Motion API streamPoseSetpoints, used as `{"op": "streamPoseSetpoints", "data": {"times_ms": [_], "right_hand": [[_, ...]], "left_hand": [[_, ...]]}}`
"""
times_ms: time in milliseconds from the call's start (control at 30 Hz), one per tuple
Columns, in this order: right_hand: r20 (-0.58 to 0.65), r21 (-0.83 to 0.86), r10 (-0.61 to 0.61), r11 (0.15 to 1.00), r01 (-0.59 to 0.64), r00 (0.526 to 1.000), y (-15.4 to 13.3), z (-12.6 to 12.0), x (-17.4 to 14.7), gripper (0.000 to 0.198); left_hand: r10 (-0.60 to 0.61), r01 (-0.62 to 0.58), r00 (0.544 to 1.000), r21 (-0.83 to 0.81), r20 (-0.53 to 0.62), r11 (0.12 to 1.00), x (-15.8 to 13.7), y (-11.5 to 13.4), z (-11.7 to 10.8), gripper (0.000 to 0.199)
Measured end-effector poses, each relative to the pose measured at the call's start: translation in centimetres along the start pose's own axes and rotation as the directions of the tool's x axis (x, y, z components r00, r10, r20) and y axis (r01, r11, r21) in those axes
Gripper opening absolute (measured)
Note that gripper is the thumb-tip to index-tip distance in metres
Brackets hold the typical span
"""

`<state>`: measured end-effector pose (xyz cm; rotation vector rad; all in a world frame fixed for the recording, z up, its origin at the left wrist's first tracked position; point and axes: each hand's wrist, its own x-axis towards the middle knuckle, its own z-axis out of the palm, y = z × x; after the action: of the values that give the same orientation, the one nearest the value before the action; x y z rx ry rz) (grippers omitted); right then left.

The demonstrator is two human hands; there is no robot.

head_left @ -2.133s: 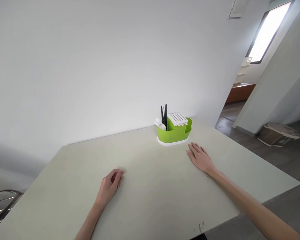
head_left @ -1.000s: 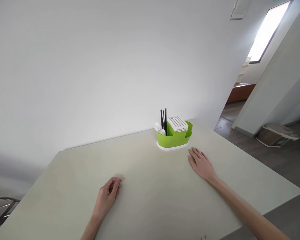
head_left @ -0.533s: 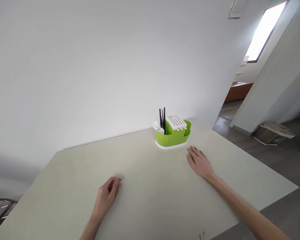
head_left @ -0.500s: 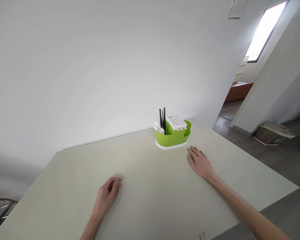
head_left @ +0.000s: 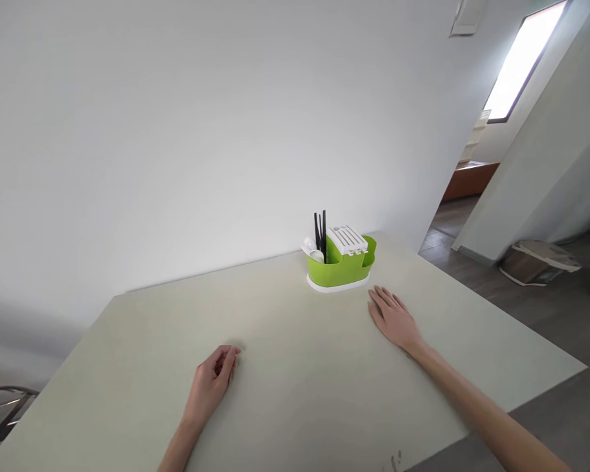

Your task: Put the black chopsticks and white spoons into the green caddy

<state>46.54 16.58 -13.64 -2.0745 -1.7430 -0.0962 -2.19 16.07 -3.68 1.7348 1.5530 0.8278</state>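
My left hand point(head_left: 214, 373) rests on its side on the pale table point(head_left: 285, 393), with its fingers curled in and the thumb against them. Nothing shows in the hollow of that hand. My right hand point(head_left: 393, 320) lies palm down, fingers stretched out, just in front of a green utensil caddy point(head_left: 339, 273). Its fingertips are close to the caddy's white base but apart from it. Black chopsticks point(head_left: 323, 236) and white spoons point(head_left: 312, 249) stand in the caddy's left part. A white slotted rack point(head_left: 347, 240) covers its middle.
A white wall point(head_left: 216, 144) runs along the table's back edge. Beyond the right edge, a lidded bin point(head_left: 535, 263) stands on the grey floor point(head_left: 482, 282). The metal frame point(head_left: 4, 419) of some furniture shows at the lower left.
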Motion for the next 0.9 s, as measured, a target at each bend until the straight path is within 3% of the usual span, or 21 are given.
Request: {"op": "streamPoseSetpoints", "data": {"times_ms": [900], "right_hand": [[0.007, 0.020, -0.006, 1.000, 0.005, 1.000, -0.05, -0.03, -0.24, 0.059]], "left_hand": [[0.015, -0.015, 1.000, -0.024, -0.002, 1.000, -0.43, 0.59, -0.06, 0.053]]}}
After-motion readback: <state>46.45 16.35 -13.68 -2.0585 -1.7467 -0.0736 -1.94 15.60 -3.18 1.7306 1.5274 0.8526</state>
